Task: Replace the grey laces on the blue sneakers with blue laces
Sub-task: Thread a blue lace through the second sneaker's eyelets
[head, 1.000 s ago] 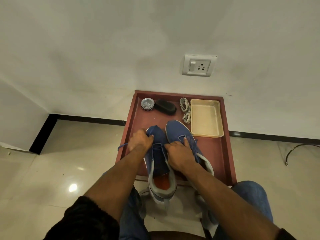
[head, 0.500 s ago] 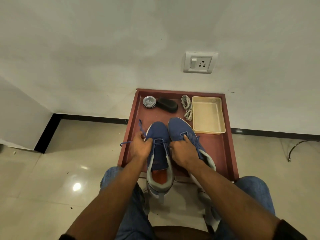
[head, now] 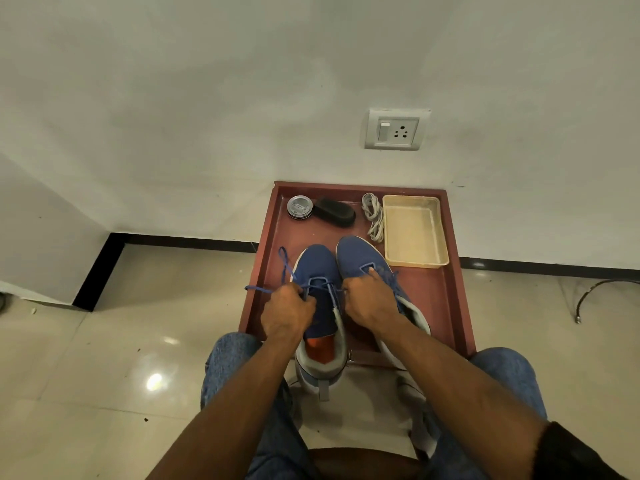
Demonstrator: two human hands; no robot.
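Note:
Two blue sneakers stand side by side on a red-brown tray, toes toward the wall. On the left sneaker a blue lace runs through the front eyelets. My left hand grips one end of that lace at the shoe's left side, and the loose end loops out to the left over the tray edge. My right hand is curled between the shoes and grips the lace's other end, covering part of the right sneaker. A bundle of grey laces lies at the tray's back.
A round tin and a black shoe brush lie at the tray's back left. A cream plastic tray sits at the back right. The wall with a socket stands just behind. My knees flank the tray's near edge; a cable lies on the floor right.
Both hands have pulled back toward me along the left sneaker. The blue lace has drawn out to the left, its end now looping over the tray's left edge.

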